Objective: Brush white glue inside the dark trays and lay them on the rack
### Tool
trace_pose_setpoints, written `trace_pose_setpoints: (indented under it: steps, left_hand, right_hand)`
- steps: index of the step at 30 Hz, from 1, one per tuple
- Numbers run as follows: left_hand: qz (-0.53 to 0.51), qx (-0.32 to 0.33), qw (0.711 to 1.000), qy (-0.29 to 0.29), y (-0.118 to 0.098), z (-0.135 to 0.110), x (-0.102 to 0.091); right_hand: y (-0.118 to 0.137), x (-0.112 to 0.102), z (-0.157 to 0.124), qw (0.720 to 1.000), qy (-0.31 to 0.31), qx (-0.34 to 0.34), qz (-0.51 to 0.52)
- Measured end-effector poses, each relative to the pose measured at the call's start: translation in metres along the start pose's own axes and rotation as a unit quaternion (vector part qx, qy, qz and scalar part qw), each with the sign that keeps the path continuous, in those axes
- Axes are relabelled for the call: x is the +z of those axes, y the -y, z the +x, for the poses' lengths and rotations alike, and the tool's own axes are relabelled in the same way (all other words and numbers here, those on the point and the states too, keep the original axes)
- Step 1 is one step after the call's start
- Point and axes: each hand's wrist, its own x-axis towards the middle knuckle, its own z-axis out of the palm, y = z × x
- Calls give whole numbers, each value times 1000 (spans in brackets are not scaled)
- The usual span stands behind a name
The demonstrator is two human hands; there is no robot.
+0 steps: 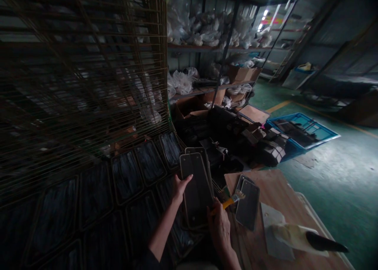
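My left hand (pixel 178 188) grips the left edge of a dark rectangular panel (pixel 196 187) with rounded corners and small holes near its ends. At least one more such panel shows behind it, so this is a small stack. In my right hand (pixel 221 224) is a paintbrush (pixel 228 202) with a yellow handle, its bristles pointing up and right. The right hand is beside the lower right edge of the panel; I cannot tell whether they touch. Two similar panels (pixel 248 203) lie overlapped on the wooden board (pixel 277 183) just right of the brush.
Rows of dark coated panels (pixel 126 176) lie at left beneath a wire rack (pixel 118 65). A pale bottle with a black tip (pixel 295 235) lies on the board. Behind are shelves (pixel 201 48) with plastic bags, dark piled goods (pixel 201 130) and a blue crate (pixel 321 142).
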Motion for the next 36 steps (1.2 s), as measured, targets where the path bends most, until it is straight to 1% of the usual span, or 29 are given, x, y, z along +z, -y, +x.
trace_pose_setpoints:
  steps: [2,3,4,5,7,10,12,14,15,19,22,25,27,29,31,32,34,36]
  left_hand:
    - [-40,-52,996,64,-5,-5,1]
    - [-52,-74,992,83,-7,-9,1]
    - [-62,-91,990,90,-8,-13,0]
    - [-68,-102,989,86,-8,-18,-1]
    - [-72,-109,990,58,-8,-29,-7]
    - [-62,-97,993,11,-5,-44,-19]
    - [-55,-85,995,-4,-3,-50,-23]
    - [-56,-85,995,-9,-1,-50,-24]
    - [-60,-96,993,-14,-2,-49,-24]
    - [-80,-166,982,-38,-10,-39,-23]
    - [-70,-186,979,-32,-21,-36,-26]
    - [-62,-206,977,-15,-30,-40,-28]
    - [-65,-224,972,1,-31,-46,-27]
    - [-74,-240,968,16,-28,-53,-23]
    - [-78,-239,968,11,-20,-58,-18]
    - [-74,-229,971,-2,-15,-60,-15]
    - [-49,-197,978,-39,-5,-62,-11]
    - [-23,-159,986,-54,3,-63,-9]
  right_hand:
    - [-2,-1,5,1000,3,-15,1]
    - [-3,-2,6,1000,3,-22,5]
    - [-4,-3,8,1000,5,-27,12]
    - [-6,-5,9,999,7,-30,21]
    - [-9,-9,11,998,21,-32,41]
    - [-17,-15,14,996,44,-31,67]
    - [-22,-16,16,996,50,-28,72]
    - [-26,-15,18,995,51,-25,76]
    - [-27,-14,19,995,54,-24,81]
    - [-22,-17,29,987,79,-13,142]
    - [-14,-27,38,978,91,1,189]
    - [-8,-40,44,975,95,3,201]
    - [-9,-47,43,976,96,3,195]
    - [-13,-50,39,980,91,4,177]
    - [-20,-49,33,985,83,2,154]
    - [-23,-48,30,986,81,2,145]
    - [-31,-46,23,986,87,1,142]
    - [-38,-48,16,982,105,1,158]
